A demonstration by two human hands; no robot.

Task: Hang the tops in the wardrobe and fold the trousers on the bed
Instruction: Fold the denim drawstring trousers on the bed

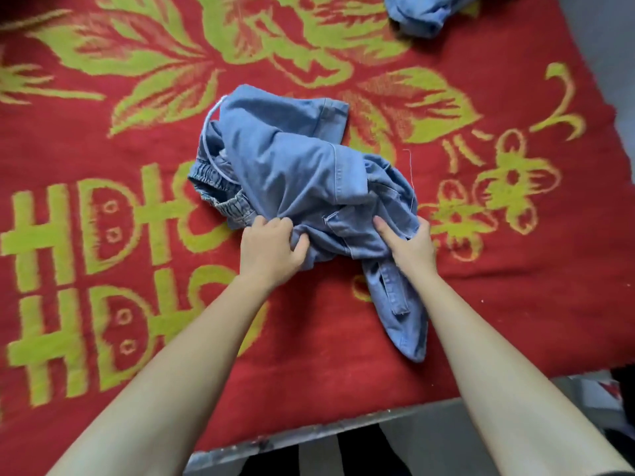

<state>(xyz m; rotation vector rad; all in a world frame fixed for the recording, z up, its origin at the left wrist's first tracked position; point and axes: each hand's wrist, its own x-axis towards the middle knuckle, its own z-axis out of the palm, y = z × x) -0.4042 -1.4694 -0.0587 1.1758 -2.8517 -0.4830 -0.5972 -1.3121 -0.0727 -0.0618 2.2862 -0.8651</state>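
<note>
A pair of light blue denim trousers [295, 173] lies crumpled in the middle of the bed, with its elastic waistband and white drawstring to the left and one leg trailing toward the near edge. My left hand [271, 249] grips a bunch of the cloth at the heap's near left side. My right hand [410, 243] holds the cloth at the near right side, its thumb lying on top of the fabric and its fingers tucked under a fold.
The bed is covered by a red blanket [137, 139] with green leaf and flower patterns. Another light blue garment [426, 12] lies at the far right corner. The bed's near edge [309, 431] runs below my forearms, with floor beyond.
</note>
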